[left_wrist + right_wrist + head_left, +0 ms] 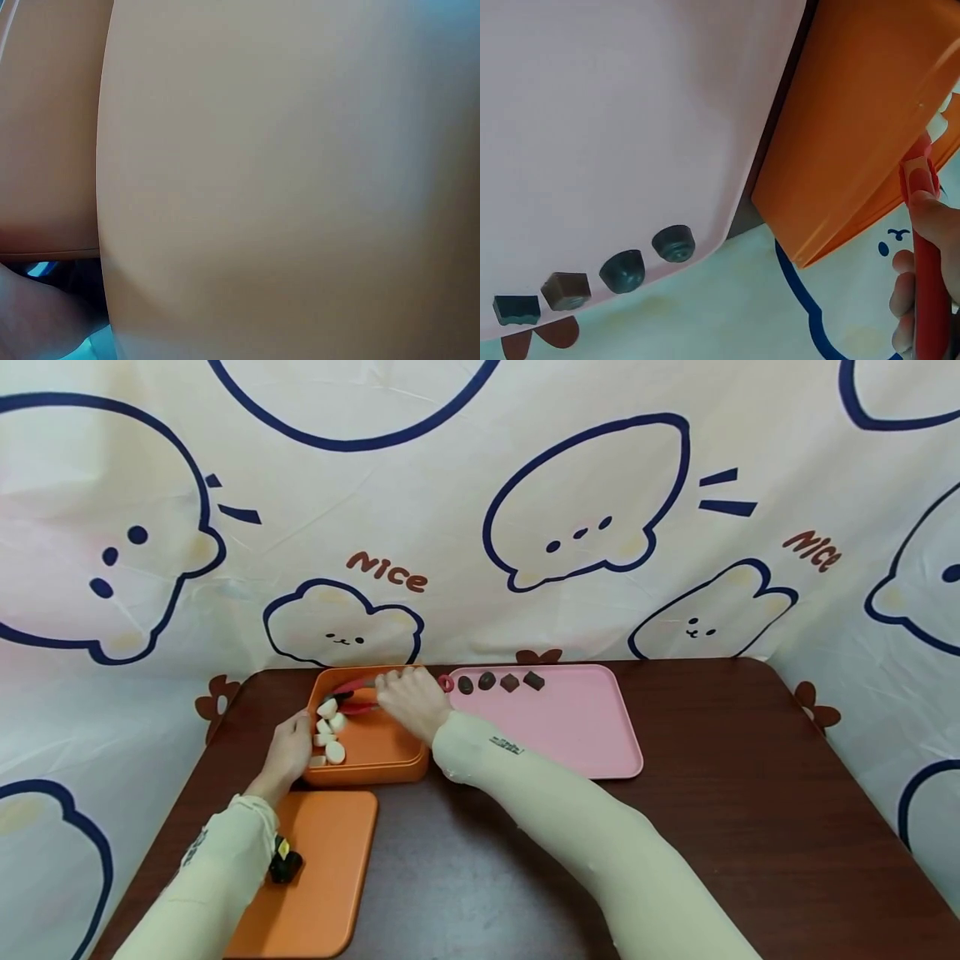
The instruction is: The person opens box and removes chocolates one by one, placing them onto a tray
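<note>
My right hand (412,700) grips red-handled tongs (930,292) over the orange box (390,770). The tongs' head end points left inside the box, beside several white pieces (335,752). Something dark shows at the tongs' tips (341,697); whether it is a held piece or part of the tongs I cannot tell. My left hand (287,750) holds the box's left wall; its fingers are partly hidden. In the left wrist view, only part of that hand (37,315) shows at the lower left corner.
A pink tray (570,727) stands right of the box, with several dark chocolates (622,271) in a row along its far edge. The orange lid (330,885) lies in front of the box, under my left forearm. A patterned cloth (465,527) hangs behind the table.
</note>
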Demonstrator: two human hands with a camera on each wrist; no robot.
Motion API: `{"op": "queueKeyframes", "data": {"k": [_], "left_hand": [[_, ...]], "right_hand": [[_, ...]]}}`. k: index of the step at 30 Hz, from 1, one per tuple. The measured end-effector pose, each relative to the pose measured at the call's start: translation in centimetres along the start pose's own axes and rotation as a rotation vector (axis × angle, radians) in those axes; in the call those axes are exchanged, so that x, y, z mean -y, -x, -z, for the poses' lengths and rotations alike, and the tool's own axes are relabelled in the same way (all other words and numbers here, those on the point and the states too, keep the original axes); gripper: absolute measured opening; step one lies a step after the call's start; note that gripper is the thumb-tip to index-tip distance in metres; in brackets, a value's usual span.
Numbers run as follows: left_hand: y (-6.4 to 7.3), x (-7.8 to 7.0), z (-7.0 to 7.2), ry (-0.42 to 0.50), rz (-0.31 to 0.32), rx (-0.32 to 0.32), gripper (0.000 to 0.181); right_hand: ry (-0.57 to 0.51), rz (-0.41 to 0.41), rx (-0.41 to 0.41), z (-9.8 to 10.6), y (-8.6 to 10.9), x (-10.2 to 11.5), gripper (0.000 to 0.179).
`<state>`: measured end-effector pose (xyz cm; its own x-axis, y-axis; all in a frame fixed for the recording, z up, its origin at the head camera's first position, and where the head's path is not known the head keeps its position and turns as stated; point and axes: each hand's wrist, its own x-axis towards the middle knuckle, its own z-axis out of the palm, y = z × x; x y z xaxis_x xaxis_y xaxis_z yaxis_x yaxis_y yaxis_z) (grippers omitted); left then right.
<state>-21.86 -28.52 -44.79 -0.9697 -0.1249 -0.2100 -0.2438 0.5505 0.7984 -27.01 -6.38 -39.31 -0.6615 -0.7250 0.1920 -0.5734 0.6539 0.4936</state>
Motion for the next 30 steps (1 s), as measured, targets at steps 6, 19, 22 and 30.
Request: {"op": "queueKeyframes", "data": {"k": [6,19,22,30], "left_hand": [[0.1,0.1,-0.1,0.003,0.02,0.02,0.067],[0.1,-0.2,-0.2,0.017,0.009,0.067,0.065],[0.1,-0.2,-0.1,0.018,0.006,0.066,0.066],[0.1,-0.2,0.1,0.012,0.009,0.066,0.066]], "right_hand": [[-0.055,0.016,0.049,-0.2,0.4,-0.6,0.021],[-0.046,-0.025,-0.038,0.7,-0.6,-1.2,0.028],[-0.028,0.008,-0.02,1.2,-1.2,-1.2,0.03],[-0.055,0.046,0.07,1.2,-1.5,-1.3,0.026]]}}
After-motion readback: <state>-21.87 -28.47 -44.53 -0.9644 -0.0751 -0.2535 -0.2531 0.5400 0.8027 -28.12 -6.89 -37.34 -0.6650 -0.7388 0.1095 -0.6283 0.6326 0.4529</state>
